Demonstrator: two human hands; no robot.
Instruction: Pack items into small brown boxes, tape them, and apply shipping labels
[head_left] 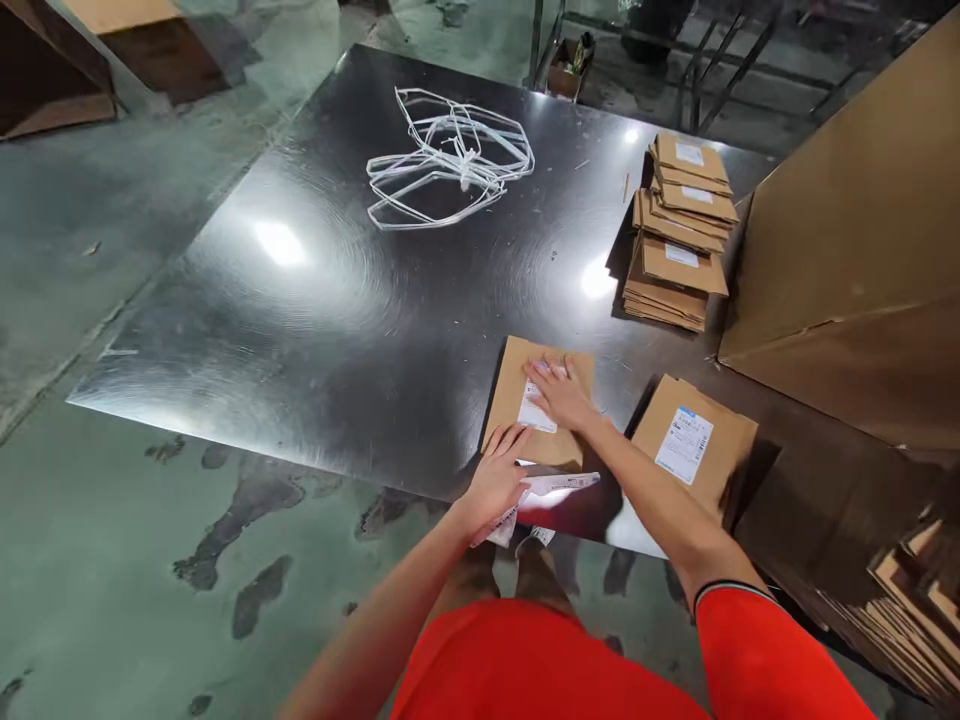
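My right hand (559, 392) lies flat with spread fingers on a white shipping label (536, 408), pressing it onto a brown cardboard mailer (514, 385). The label sits slightly tilted on the mailer, and my fingers hide its upper part. My left hand (495, 480) rests at the mailer's lower edge, gripping a crumpled strip of white label backing paper (559, 487). The strip's end sticks out to the right of that hand. A second mailer (720, 430) with a barcoded label (684, 445) lies just right of my right forearm.
Both mailers lie on a brushed steel table (300, 340). Several stacked mailers (675, 270) stand at the right, a tangle of white plastic strapping (450, 160) at the far side. A large cardboard box (847, 230) and stacked cardboard (907, 610) flank the right.
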